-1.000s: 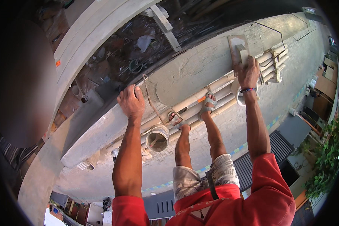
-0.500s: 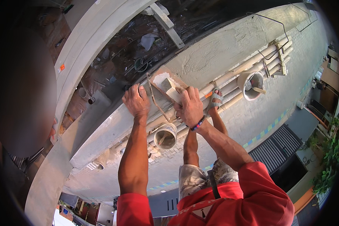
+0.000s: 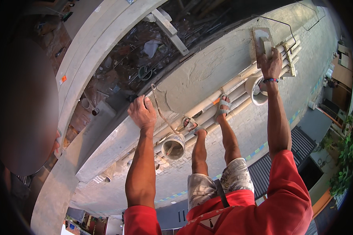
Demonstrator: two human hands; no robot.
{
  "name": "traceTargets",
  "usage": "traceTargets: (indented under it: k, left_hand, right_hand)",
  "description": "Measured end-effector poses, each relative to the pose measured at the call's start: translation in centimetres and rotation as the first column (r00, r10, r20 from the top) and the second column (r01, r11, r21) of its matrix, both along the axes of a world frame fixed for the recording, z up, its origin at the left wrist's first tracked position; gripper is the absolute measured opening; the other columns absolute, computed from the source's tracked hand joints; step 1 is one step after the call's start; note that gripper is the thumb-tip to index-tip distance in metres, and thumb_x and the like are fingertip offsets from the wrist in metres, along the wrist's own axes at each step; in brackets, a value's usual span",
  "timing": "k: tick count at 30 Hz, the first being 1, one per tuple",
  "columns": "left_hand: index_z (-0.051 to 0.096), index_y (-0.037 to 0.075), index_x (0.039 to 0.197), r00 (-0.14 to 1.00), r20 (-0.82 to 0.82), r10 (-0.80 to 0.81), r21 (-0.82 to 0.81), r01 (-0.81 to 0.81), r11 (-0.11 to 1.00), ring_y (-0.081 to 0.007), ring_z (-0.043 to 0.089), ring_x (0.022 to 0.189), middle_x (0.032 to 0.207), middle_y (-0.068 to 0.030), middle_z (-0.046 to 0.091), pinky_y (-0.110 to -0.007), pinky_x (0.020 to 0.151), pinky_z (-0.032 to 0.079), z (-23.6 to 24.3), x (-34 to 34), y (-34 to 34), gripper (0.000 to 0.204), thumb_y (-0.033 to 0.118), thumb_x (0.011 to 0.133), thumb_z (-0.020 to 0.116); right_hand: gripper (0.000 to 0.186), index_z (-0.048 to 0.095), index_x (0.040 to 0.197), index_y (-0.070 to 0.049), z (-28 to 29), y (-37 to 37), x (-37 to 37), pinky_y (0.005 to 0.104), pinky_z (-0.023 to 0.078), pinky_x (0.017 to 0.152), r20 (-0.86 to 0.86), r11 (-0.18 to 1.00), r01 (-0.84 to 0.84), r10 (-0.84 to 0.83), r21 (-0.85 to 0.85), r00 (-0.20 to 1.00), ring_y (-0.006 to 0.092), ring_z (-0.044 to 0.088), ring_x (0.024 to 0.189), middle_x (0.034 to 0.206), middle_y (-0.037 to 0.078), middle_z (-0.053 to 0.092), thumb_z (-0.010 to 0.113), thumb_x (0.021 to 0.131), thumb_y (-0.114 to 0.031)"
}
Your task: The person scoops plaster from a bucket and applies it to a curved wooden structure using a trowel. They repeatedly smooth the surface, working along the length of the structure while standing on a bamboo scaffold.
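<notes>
My right hand (image 3: 271,64) reaches far out to the right, closed round the block handle of a plastering float (image 3: 260,32). The float lies against the grey mortar on the wall (image 3: 211,72). My left hand (image 3: 142,112) is at the wall's near-left edge, its fingers bent over the edge. Just right of it, the bent handle of a bucket (image 3: 173,149) hooks up onto the wall; a tool seems to stand inside. Below the float, a second bucket (image 3: 252,87) hangs beside the poles.
My sandalled feet stand on a scaffold of long poles (image 3: 233,86) along the wall. Bent metal rods (image 3: 288,25) arch over its far right part. Beyond the wall lies a debris-strewn area with a timber piece (image 3: 170,31). Another person (image 3: 31,105) is at the left. Paving (image 3: 302,84) lies far below.
My right hand has swept the float far to the right and away along the wall, and the arm is now stretched out. My left hand has stayed at the edge, nearly still.
</notes>
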State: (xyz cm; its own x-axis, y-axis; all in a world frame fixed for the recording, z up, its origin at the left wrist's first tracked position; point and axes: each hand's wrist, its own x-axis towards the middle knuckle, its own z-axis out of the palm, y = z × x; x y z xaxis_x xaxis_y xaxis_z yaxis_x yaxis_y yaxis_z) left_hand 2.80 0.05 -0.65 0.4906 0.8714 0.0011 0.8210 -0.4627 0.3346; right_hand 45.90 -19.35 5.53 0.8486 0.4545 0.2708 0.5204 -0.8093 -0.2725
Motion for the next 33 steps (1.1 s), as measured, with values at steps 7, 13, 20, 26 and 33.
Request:
traceTargets:
  k: [7, 13, 20, 26, 33]
  left_hand:
    - [0.061, 0.009, 0.108, 0.999, -0.041, 0.003, 0.011, -0.002, 1.0, -0.0317, 0.058, 0.098, 0.103, -0.0088, 0.066, -0.047, 0.086, 0.041, -0.6, -0.6, 0.0, 0.026, 0.029, 0.097, 0.049]
    - [0.061, 0.009, 0.109, 0.996, -0.084, 0.029, -0.008, -0.029, 1.0, -0.032, 0.059, 0.099, 0.104, -0.0094, 0.066, -0.046, 0.087, 0.041, -0.9, -1.0, 0.0, 0.027, 0.029, 0.097, 0.049]
    - [0.062, 0.01, 0.111, 0.995, -0.085, 0.05, -0.046, -0.054, 0.998, -0.0336, 0.058, 0.099, 0.104, -0.0119, 0.066, -0.048, 0.089, 0.041, -0.7, -0.8, 0.2, 0.025, 0.027, 0.096, 0.051]
    - [0.061, 0.008, 0.109, 0.994, -0.099, 0.042, -0.029, -0.045, 0.999, -0.0342, 0.057, 0.098, 0.103, -0.0118, 0.065, -0.048, 0.088, 0.04, -0.5, -1.0, 0.0, 0.036, 0.038, 0.1, 0.043]
    - [0.062, 0.009, 0.11, 0.993, -0.1, 0.068, -0.055, -0.074, 0.996, -0.0346, 0.057, 0.099, 0.104, -0.0122, 0.065, -0.048, 0.088, 0.04, -0.2, -0.7, -0.2, 0.037, 0.039, 0.101, 0.043]
  right_hand:
    - [0.048, 0.054, 0.114, -0.006, 2.5, 4.6, -16.5, 0.0415, 0.05, 0.08, -0.434, 0.834, -0.549, 0.518, 0.062, 0.738, 0.0332, 0.052, 0.093, 0.101, 0.014, 0.05, 0.075, 0.072, -0.011]
    - [0.044, 0.053, 0.112, -0.006, 0.6, 3.3, -10.6, 0.0425, 0.049, 0.078, -0.313, 0.85, -0.526, 0.493, -0.024, 0.811, 0.0331, 0.051, 0.091, 0.101, 0.014, 0.05, 0.075, 0.074, -0.012]
    - [0.041, 0.058, 0.118, 0.001, 2.7, -1.2, 8.1, 0.0422, 0.05, 0.077, -0.089, 0.985, -0.17, 0.172, 0.039, 0.981, 0.0347, 0.062, 0.087, 0.099, 0.021, 0.061, 0.068, 0.085, -0.021]
    - [0.048, 0.052, 0.128, 0.004, 2.7, -4.5, 5.1, 0.0454, 0.049, 0.085, -0.355, 0.956, -0.293, 0.275, 0.003, 0.893, 0.0399, 0.063, 0.096, 0.106, 0.027, 0.064, 0.063, 0.088, -0.019]
    - [0.048, 0.051, 0.126, 0.005, 0.8, -1.9, 8.1, 0.0467, 0.05, 0.083, -0.255, 0.991, -0.126, 0.135, 0.052, 0.957, 0.0436, 0.062, 0.094, 0.104, 0.028, 0.063, 0.064, 0.084, -0.014]
